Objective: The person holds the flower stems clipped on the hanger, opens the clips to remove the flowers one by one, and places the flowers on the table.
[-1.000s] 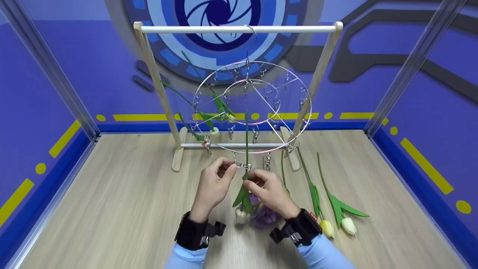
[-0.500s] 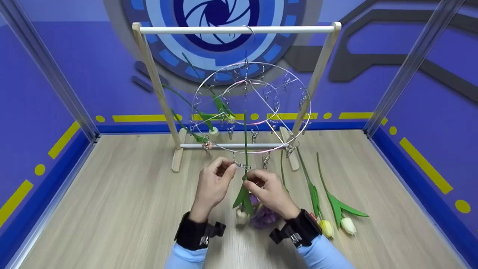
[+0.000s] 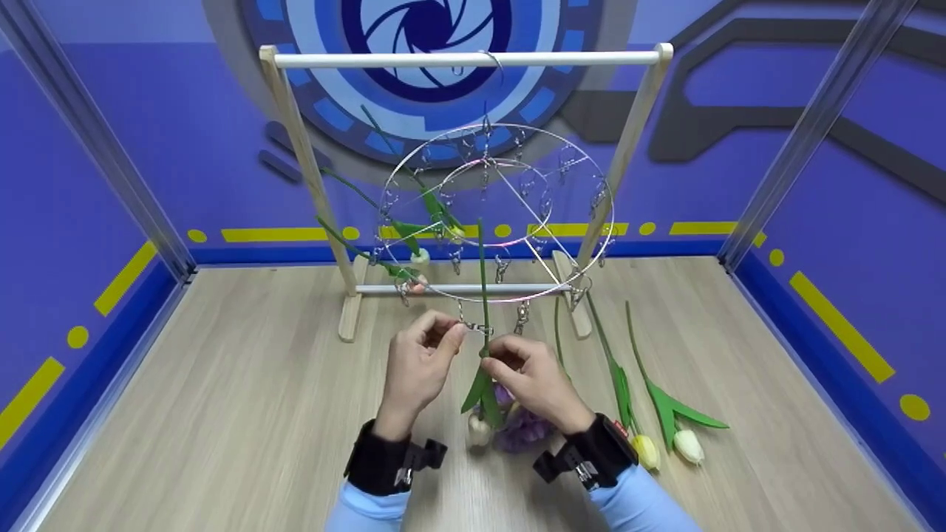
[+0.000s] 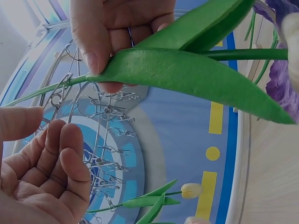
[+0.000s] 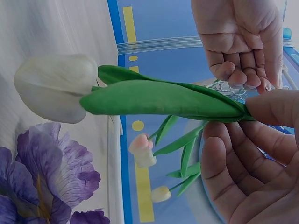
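Note:
My right hand (image 3: pixel 533 375) pinches a white tulip (image 5: pixel 56 88) at the base of its green leaves, bloom hanging down and stem pointing up. My left hand (image 3: pixel 423 360) pinches one end of a metal clip (image 3: pixel 479 328) on the near rim of a round wire hanger (image 3: pixel 610 222). In the left wrist view the clip lies at the tulip's stem (image 4: pixel 35 94); whether its jaws grip the stem I cannot tell. Several tulips hang upside down at the hanger's left side, among them a white one (image 3: pixel 420 257) and a pinkish one (image 3: pixel 418 285).
A wooden rack (image 3: pixel 278 89) with a white top bar (image 3: pixel 384 59) carries the hanger. Several other clips dangle from it. On the table (image 3: pixel 244 399) lie a purple flower (image 3: pixel 523 430), partly behind my right hand, a yellow tulip (image 3: pixel 646 451) and another white tulip (image 3: pixel 689 446) at right.
The pinkish tulip at the hanger's left has swung, its stem tip shifting left and its bloom slightly right. The hanger has drifted a little. Both hands keep nearly the same place and grasp.

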